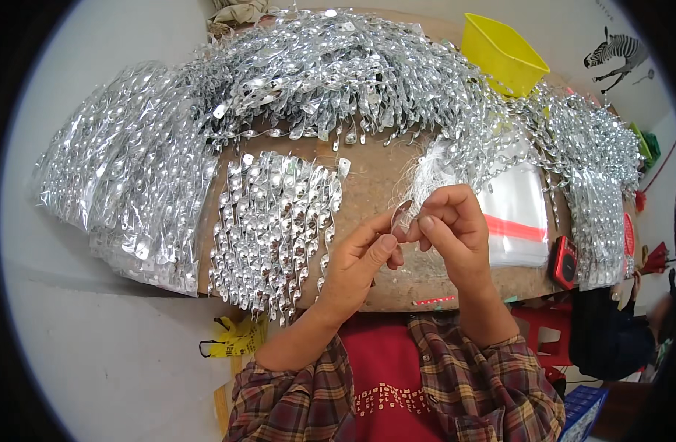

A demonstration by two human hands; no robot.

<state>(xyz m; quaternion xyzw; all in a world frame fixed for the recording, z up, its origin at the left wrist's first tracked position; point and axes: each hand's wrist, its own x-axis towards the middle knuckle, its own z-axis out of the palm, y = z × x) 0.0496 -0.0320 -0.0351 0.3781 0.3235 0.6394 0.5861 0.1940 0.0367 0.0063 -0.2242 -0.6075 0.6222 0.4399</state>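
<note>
My left hand and my right hand meet over the front of the table, with fingertips pinched closely together. Between them runs a thin, pale thread, bent in a small loop; its ends are hidden by my fingers. Just beyond my hands lies a loose bundle of white threads. To the left of my left hand, a row of shiny silver twisted strips lies side by side, their lower ends hanging over the table's front edge.
A large heap of silver twisted strips covers the back of the brown table. Bagged strips lie at left, more strips at right. Clear plastic bags, a red device and a yellow bin are also there.
</note>
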